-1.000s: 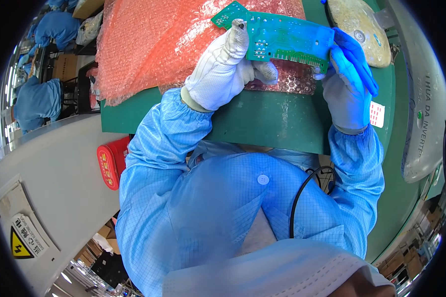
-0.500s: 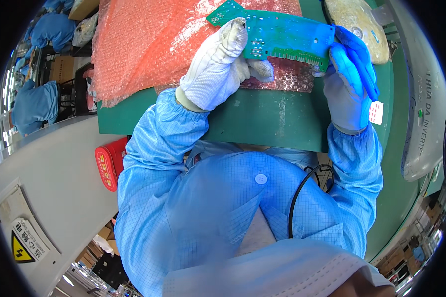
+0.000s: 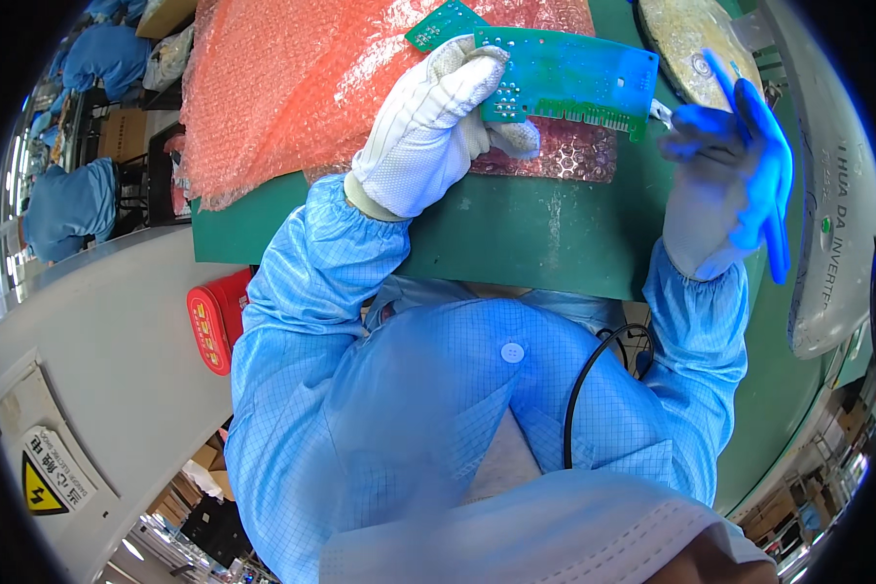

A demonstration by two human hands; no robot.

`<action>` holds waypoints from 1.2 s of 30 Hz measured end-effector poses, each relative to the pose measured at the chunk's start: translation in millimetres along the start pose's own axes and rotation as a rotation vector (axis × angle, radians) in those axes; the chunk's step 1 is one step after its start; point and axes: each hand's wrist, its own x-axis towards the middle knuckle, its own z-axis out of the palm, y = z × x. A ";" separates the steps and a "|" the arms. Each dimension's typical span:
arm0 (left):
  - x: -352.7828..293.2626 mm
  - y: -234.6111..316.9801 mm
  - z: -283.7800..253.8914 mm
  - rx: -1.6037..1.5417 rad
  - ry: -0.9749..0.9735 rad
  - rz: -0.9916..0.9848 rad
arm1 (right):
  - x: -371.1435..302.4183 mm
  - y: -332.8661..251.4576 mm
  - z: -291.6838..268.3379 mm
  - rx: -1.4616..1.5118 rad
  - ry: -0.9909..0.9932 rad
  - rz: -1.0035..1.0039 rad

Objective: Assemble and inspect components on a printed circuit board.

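Observation:
My left hand (image 3: 423, 131), in a white knit glove, grips a green circuit board (image 3: 574, 78) at its left end, between thumb and fingers. A row of teeth-like pads lines the board's lower edge, and solder points dot its face. A smaller green board piece (image 3: 446, 26) juts out at the upper left; whether it is joined is hidden by the glove. Off the board's right end, my gloved right hand (image 3: 715, 190) is partly blurred and holds a slim blue-handled tool (image 3: 778, 248). A small metal tip (image 3: 660, 113) shows beside the board's right edge; I cannot tell whether it belongs to this tool.
Pink bubble wrap (image 3: 263, 97) lies on the green table (image 3: 516, 238) beneath the board. A round, stained pale base (image 3: 686, 44) stands at the far right, beside a white lamp-like arm (image 3: 832, 195). A red box (image 3: 219, 316) sits left of my lap. Co-workers (image 3: 73, 209) are at far left.
My right hand has come away from the board's right end, moving right and slightly down with the blue-handled tool. My left hand keeps its grip, with its fingers shifted a little rightward.

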 end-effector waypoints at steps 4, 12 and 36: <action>-2.0 0.0 -0.7 0.093 0.034 0.041 | -11.9 -4.2 -4.1 -0.062 0.033 0.003; 0.0 -7.1 -4.6 0.776 -0.111 0.301 | -21.4 -14.5 -4.3 -0.046 -0.390 -0.323; 0.8 -9.9 4.4 1.165 0.050 0.686 | -18.3 -11.1 10.1 -0.140 -0.115 0.069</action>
